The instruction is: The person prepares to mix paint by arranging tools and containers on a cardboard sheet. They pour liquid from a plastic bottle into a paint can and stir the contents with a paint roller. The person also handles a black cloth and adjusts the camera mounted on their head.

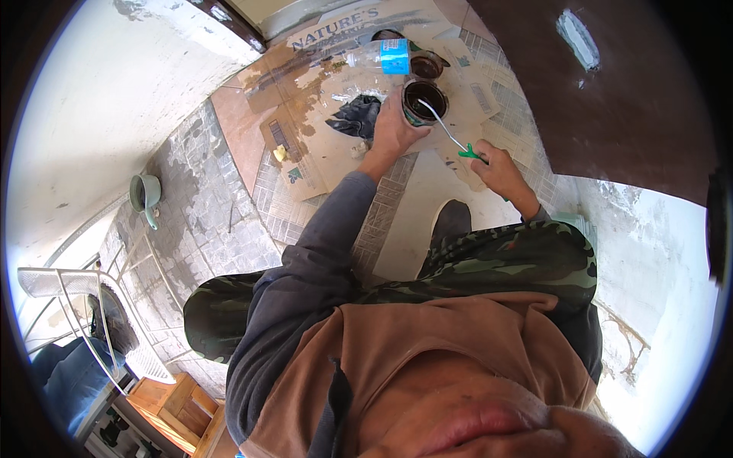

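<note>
My left hand [395,128] is closed around the side of an open can [407,114] with dark brown stuff inside, like paint. My right hand [500,169] grips the green handle of a tool with a bent metal rod [452,136]. The rod reaches over the can's rim, and its far end is hidden inside. A crumpled black cloth or bag [356,117] lies just left of my left hand. Beyond the can are a clear plastic bottle with a blue label [393,57], lying on its side, and a brown-stained round container or lid [427,67].
Flattened, stained cardboard [305,164] covers the floor under these things. A dark brown door-like panel [611,107] rises at the right. On the left stand a green-grey dipper [145,192] and a white wire rack [84,284], with a wooden stool or box [174,408] below.
</note>
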`<action>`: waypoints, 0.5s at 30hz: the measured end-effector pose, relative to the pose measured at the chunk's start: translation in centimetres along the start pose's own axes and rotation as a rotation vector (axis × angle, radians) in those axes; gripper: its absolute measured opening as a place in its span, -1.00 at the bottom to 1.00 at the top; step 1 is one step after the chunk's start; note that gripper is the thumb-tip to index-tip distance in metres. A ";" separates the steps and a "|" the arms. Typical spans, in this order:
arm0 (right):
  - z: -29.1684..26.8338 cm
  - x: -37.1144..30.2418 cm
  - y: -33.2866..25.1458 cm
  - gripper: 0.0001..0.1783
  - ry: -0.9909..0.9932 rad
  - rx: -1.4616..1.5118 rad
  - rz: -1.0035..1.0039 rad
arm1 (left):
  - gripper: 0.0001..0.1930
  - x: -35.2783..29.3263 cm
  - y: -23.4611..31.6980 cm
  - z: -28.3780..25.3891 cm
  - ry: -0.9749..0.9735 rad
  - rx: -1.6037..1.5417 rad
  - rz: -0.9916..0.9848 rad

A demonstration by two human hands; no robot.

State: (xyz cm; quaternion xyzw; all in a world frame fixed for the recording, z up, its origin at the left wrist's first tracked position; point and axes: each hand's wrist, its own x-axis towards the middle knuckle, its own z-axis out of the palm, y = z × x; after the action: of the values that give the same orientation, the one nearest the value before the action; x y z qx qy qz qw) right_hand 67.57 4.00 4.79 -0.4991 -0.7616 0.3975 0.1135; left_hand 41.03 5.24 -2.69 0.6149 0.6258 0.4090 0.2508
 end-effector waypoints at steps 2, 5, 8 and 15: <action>-0.4 -0.3 -0.8 -0.80 -0.087 0.179 0.199 | 0.11 0.1 -0.1 0.1 -0.002 0.011 -0.016; -0.9 -1.2 -2.0 -0.83 -0.108 0.454 0.260 | 0.09 0.3 -0.3 0.1 0.003 -0.014 0.001; -1.6 -1.9 -2.6 -0.84 -0.037 0.485 0.246 | 0.07 0.1 -0.2 0.1 0.022 -0.017 0.003; 0.7 -1.2 -1.7 -0.76 0.080 0.067 0.039 | 0.09 -0.5 0.0 0.2 0.013 -0.022 -0.002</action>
State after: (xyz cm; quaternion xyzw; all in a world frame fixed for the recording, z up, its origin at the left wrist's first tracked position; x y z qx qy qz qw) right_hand 66.62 2.35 5.78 -0.5252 -0.7330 0.4045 0.1526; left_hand 41.27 4.84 -2.90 0.6091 0.6234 0.4194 0.2538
